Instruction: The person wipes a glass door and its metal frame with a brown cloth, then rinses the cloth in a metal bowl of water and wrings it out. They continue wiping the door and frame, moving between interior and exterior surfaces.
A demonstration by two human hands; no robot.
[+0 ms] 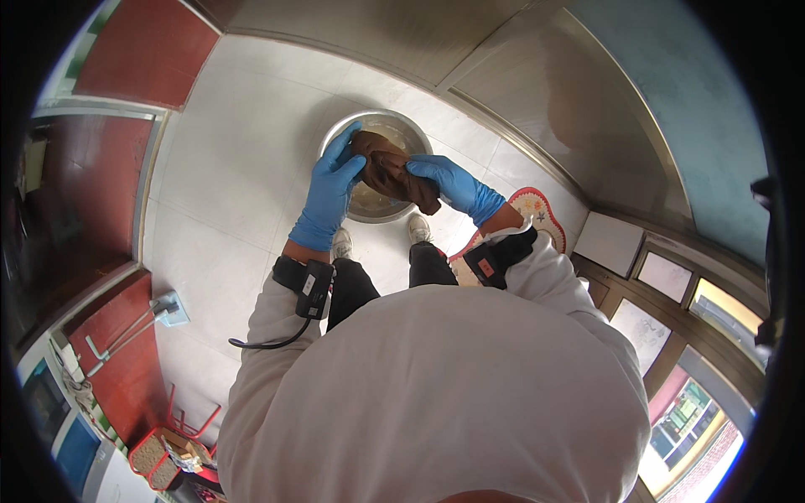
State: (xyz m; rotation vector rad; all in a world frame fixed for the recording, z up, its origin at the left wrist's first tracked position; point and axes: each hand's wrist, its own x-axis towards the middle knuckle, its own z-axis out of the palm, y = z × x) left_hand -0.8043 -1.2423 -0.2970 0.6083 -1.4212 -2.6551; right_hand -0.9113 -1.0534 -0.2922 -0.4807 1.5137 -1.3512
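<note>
A crumpled brown cloth (387, 166) is held between my two hands above a round metal basin (377, 217). My left hand (333, 182), in a blue glove, grips the cloth's left end, with the thumb on its near side. In a matching blue glove, my right hand (449, 182) pinches the cloth's right part. The cloth's lower right end hangs near the basin's rim. Cloudy liquid (371, 201) seems to lie in the basin, partly hidden by the cloth and hands. Black devices are strapped around both of my forearms.
The basin stands on a pale tiled floor (220, 144), just beyond my shoes (419, 228). A red-edged floor mat (541, 214) lies to the right. Brown metal-framed panels (553, 107) rise beyond. At left are a dustpan (173, 308) and red-framed stools (151, 459).
</note>
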